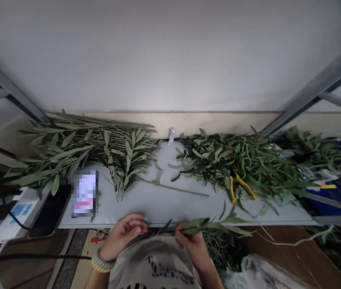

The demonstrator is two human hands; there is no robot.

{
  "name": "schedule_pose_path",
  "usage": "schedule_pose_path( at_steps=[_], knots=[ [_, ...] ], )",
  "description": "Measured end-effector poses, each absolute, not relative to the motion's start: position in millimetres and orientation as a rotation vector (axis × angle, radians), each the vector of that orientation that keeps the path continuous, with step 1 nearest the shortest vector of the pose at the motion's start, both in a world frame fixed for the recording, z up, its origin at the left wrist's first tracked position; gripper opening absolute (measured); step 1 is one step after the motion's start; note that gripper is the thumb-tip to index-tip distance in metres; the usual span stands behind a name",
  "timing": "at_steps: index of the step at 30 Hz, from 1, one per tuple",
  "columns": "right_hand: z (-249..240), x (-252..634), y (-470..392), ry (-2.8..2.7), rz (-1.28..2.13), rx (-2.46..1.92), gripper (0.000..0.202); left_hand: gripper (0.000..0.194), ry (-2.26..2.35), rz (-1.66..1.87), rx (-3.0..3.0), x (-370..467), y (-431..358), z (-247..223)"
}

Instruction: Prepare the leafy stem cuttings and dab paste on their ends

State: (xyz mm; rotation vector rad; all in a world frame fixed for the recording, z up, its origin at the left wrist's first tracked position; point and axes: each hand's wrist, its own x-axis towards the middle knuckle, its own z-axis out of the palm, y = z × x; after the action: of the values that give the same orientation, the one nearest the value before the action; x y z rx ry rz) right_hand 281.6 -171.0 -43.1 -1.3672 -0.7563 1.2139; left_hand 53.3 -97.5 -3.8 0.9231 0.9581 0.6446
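Observation:
At the table's front edge, my right hand (188, 240) is closed around a leafy sprig (215, 226), whose grey-green leaves point to the right. My left hand (128, 233) is beside it, fingers curled and thumb pressed in; whatever it holds, if anything, I cannot make out. A dark narrow leaf shows between the two hands. Beyond them, a single branch (176, 188) with a bare stem lies across the grey tabletop (155, 206). A yellow-handled cutting tool (242, 188) rests against the leaf pile on the right, its jaws hidden among leaves.
Long leafy stems (98, 136) are heaped at the back left, and a leafy pile (227, 156) covers the right. A blurred-out phone-like item (84, 194), a black phone (50, 210) and a white power strip (23, 212) lie left. A small packet (171, 136) sits by the wall. Metal posts flank the table.

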Motion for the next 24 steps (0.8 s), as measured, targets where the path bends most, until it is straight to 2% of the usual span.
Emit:
schedule_pose_path(
  at_steps=[4,9,14,24],
  knots=[
    [-43.1,310.9,-185.5,-0.612,1.118,-1.418,0.023,0.043,1.133,0.793,0.83,34.4,-111.5,4.7],
    [-29.6,339.5,-170.9,-0.601,1.031,-1.359,0.021,0.044,1.188,0.737,0.907,47.4,-114.9,12.7],
    [-31.5,344.8,-175.2,-0.552,0.99,-1.377,0.021,0.038,1.318,0.862,0.975,52.6,-111.3,5.8],
    [-31.0,340.8,-168.4,-0.409,0.992,-1.442,0.032,0.044,1.519,1.022,0.846,19.0,-107.4,-7.3]
  ],
)
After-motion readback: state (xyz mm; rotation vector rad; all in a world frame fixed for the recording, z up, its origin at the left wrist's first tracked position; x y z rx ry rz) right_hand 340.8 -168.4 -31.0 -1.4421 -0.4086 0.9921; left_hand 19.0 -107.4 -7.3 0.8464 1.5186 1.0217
